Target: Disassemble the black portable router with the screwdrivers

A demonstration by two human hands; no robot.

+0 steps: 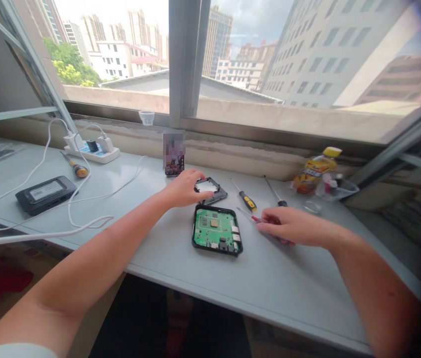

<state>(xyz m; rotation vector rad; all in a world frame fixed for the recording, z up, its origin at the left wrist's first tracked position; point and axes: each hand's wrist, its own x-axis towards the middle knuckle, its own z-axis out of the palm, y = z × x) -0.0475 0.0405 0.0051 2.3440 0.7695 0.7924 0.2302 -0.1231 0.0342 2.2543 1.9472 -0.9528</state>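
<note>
A black plastic box with a bare green circuit board (217, 228) lies open-side up near the table's front edge. Just behind it is a black square cover (214, 191) with a pale plate inside. My left hand (186, 189) is over the cover's left side, thumb and fingers spread apart; whether they touch it I cannot tell. To the right of the box, my right hand (275, 222) is closed around a red-handled screwdriver (254, 218), its thin shaft pointing left toward the box. Most of its handle is hidden by the fingers.
Behind my right hand lie a yellow-and-black screwdriver (248, 200) and a long-shafted screwdriver (273, 190). A phone (174, 154) leans against the wall. On the left are a black device (46, 193), another screwdriver (78, 169), a power strip (100, 155) and white cables. A bottle (315, 171) stands right.
</note>
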